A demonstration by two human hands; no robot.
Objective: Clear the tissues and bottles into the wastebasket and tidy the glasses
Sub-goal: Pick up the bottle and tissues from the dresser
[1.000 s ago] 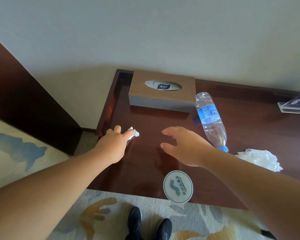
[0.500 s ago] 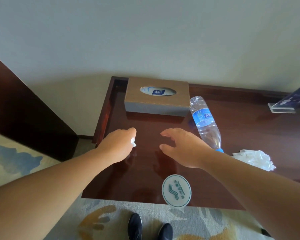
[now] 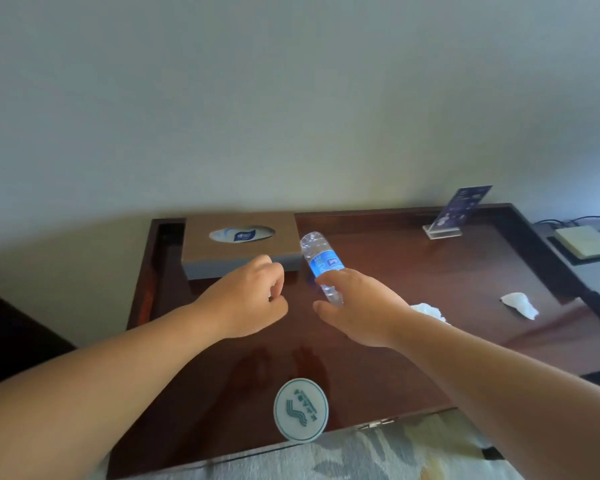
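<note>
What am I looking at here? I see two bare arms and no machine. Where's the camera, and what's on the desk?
There is no machine: a person works with bare hands, and one wide camera on their head looks down at them. The left hand is curled shut; whether anything is inside cannot be seen now. The right hand is open, reaching onto a lying plastic bottle. On the dark wooden desk sit a tissue box, a round coaster, a card stand and two crumpled tissues: one beside the right forearm, another farther right.

Head cam only: looks fwd and down, close over desk [image 3: 378, 368], wall behind.
</note>
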